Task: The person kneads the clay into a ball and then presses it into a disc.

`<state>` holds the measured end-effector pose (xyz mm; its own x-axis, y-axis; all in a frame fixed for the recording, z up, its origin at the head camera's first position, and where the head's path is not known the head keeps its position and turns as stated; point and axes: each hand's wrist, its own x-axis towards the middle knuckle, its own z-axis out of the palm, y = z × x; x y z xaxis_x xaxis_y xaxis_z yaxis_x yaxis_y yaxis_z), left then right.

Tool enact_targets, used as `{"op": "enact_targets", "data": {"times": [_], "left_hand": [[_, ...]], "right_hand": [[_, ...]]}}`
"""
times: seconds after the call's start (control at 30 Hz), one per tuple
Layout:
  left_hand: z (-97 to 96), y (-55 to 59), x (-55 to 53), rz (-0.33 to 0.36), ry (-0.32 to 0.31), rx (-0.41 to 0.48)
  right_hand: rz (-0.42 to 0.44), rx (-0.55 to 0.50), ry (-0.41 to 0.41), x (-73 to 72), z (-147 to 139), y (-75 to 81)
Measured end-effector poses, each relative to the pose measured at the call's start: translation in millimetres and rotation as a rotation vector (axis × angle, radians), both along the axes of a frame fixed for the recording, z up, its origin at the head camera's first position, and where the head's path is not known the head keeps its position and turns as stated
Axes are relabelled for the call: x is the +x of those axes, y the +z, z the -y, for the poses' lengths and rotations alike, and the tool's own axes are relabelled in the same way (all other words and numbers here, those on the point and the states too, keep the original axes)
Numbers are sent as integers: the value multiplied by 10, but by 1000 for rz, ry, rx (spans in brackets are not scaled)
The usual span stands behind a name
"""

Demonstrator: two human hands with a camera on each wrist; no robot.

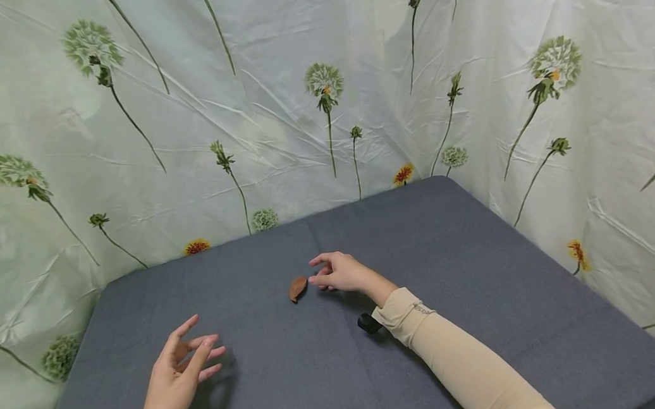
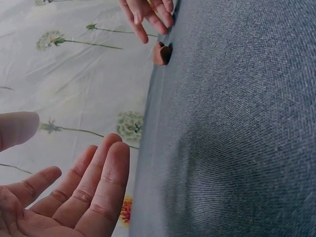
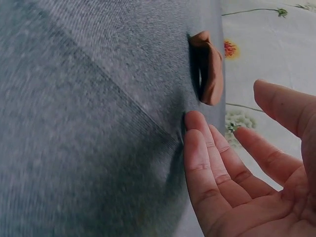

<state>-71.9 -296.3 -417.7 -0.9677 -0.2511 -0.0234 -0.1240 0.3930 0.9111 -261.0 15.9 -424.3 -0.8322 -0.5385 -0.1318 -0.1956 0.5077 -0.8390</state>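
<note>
A small brown dried leaf (image 1: 297, 289) with curled edges lies on the grey-blue cloth, near the middle of the table. Just to its right is my right hand (image 1: 340, 273), fingers loosely bent, thumb apart and nothing held. In the right wrist view the leaf (image 3: 212, 74) stands a little beyond the fingertips, with a gap between. My left hand (image 1: 179, 367) hovers over the front left of the table, its fingers spread and relaxed, the palm bare. From the left wrist view, the leaf (image 2: 161, 54) sits far off beside the other hand (image 2: 148, 15).
A grey-blue cloth (image 1: 293, 371) covers the table. Behind and to the right hangs a pale curtain (image 1: 275, 107) printed with dandelions. A small black object (image 1: 368, 323) shows under the right cuff (image 1: 400, 313).
</note>
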Motion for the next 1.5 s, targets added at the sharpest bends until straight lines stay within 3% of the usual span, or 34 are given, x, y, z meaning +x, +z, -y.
{"op": "enact_targets", "data": {"times": [0.43,0.67,1.03,1.5], "left_hand": [[98,-45,-7,11,-37,129],[124,-89,-9,16,-32,151],[134,-99,-58,-11,-54,179],[40,-111,-102,38,-48,173]], "right_hand": [[73,25,-3,-51,204,-25],[48,55,28,-28,303,-50],[-13,75,-34,-18,356,-66],[-6,-61,-67,72,263,-134]]}}
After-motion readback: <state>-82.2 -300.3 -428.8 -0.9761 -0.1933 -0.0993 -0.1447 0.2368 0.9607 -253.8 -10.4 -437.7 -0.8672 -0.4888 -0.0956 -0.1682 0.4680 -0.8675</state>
